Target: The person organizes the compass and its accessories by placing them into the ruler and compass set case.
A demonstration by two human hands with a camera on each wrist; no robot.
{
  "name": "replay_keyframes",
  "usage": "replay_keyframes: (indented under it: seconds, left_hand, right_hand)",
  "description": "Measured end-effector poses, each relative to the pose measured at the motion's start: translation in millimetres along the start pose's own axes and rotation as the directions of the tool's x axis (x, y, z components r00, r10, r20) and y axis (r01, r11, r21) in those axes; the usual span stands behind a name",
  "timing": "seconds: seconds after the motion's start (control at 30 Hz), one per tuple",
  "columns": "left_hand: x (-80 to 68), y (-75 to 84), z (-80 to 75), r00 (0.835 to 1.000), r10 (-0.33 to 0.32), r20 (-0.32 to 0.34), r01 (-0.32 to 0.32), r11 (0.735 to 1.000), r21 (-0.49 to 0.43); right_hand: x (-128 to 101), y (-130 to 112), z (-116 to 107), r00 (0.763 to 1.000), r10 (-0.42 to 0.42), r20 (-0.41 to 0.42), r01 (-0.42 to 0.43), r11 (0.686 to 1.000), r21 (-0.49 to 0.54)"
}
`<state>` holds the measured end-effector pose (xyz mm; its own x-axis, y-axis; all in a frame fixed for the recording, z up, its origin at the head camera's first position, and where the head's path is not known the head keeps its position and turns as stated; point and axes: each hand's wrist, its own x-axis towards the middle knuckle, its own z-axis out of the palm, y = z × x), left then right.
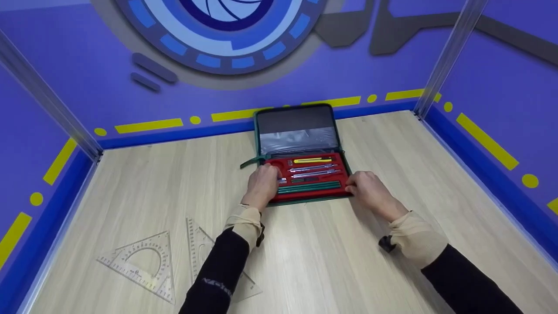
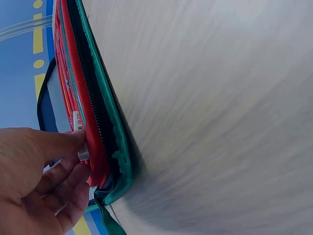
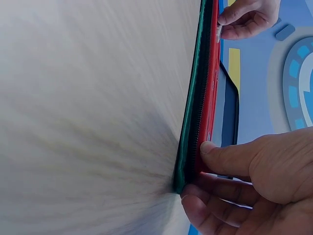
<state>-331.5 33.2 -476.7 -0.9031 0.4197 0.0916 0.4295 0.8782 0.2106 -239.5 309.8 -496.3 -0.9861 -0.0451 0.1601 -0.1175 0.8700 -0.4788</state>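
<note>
Left fingers (image 2: pixel 67 183) pinching white item (image 2: pixel 77 120), right fingers (image 3: pixel 230 187) gripping red tray (image 1: pixel 310 194)

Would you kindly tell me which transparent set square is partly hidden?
The right set square, crossed by the black left sleeve; the left set square lies fully in view.

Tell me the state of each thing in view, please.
Case, open, lid raised
Red tray, in the case
Yellow cutter, lying, blade unclear
Silver instruments, lying parallel
Green pencils, side by side
Protractor set square, flat
Second set square, flat, partly hidden
Left hand, pinching a small pale item
Right hand, gripping the tray's corner
</note>
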Motion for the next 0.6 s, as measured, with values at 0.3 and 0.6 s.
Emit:
replay_keyframes:
  seconds: [0.3, 0.6]
  left_hand:
    - [-0.1, -0.9, -0.5, 1.0, 0.004, 0.002, -0.004, 1.0, 0.011]
    - [0.5, -1.6, -3.3, 0.999, -0.019, 0.048, 0.018, 1.0, 0.021]
  right_hand:
    - [-0.1, 1.7, -0.5, 0.999, -0.034, -0.012, 0.034, 0.999, 0.001]
    - [0.9, 0.1, -0.6, 1.0, -0.015, -0.001, 0.015, 1.0, 0.0]
